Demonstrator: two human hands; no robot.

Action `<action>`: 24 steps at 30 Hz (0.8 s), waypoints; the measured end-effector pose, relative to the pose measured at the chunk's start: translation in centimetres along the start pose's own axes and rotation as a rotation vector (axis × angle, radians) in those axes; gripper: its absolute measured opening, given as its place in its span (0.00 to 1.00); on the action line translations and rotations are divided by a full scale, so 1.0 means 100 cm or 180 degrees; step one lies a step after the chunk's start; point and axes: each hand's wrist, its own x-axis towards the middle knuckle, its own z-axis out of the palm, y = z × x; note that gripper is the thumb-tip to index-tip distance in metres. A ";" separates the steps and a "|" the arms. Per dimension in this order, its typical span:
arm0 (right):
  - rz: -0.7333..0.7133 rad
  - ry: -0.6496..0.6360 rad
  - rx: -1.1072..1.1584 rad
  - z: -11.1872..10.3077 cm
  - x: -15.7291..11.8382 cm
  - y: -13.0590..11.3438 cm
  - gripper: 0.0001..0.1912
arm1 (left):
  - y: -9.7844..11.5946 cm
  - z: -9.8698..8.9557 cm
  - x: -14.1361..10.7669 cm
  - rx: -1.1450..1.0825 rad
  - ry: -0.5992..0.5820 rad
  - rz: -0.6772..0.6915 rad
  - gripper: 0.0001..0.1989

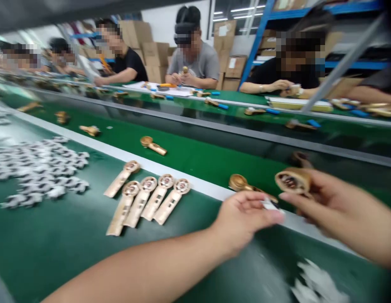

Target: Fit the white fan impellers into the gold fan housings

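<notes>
My left hand (242, 219) pinches a small white-and-black part (270, 205) between thumb and fingers. Just to the right, my right hand (336, 206) grips a gold casing (293, 181), its round open head turned toward me with dark parts inside. The two hands are close together above the near edge of the conveyor. Behind my left fingers, another gold casing with a handle (238, 182) lies partly hidden on the green belt. Several open gold half-casings (173, 200) rest on the table left of my hands, round ends pointing away.
Many small white-and-dark parts (40, 168) are spread over the table's left side. White pieces (320, 282) sit at the lower right. More casings (153, 145) lie along the green belt (195, 162). Across it, several people work at a far bench near cartons (155, 54).
</notes>
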 end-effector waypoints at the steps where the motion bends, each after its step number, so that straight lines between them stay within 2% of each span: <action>1: 0.0306 -0.0178 -0.0077 0.000 -0.019 -0.007 0.12 | 0.000 0.001 -0.001 0.0050 -0.0065 0.0069 0.26; 3: 0.0753 -0.0606 -0.0119 0.005 -0.045 -0.022 0.14 | -0.001 0.001 -0.002 0.0191 -0.0106 0.0167 0.22; 5: 0.0817 -0.0739 0.0044 0.010 -0.055 -0.031 0.18 | -0.002 0.001 -0.002 0.0325 -0.0168 0.0202 0.21; 9: 0.0698 -0.0794 0.0116 0.007 -0.056 -0.037 0.19 | -0.005 0.000 -0.002 0.0458 -0.0312 0.0233 0.22; 19: 0.0445 -0.1019 -0.0426 0.002 -0.058 -0.033 0.14 | -0.005 0.001 -0.002 0.0523 -0.0245 0.0133 0.22; 24: 0.0210 -0.1091 -0.0856 -0.003 -0.061 -0.032 0.21 | -0.005 0.000 -0.004 0.0557 -0.0329 -0.0048 0.22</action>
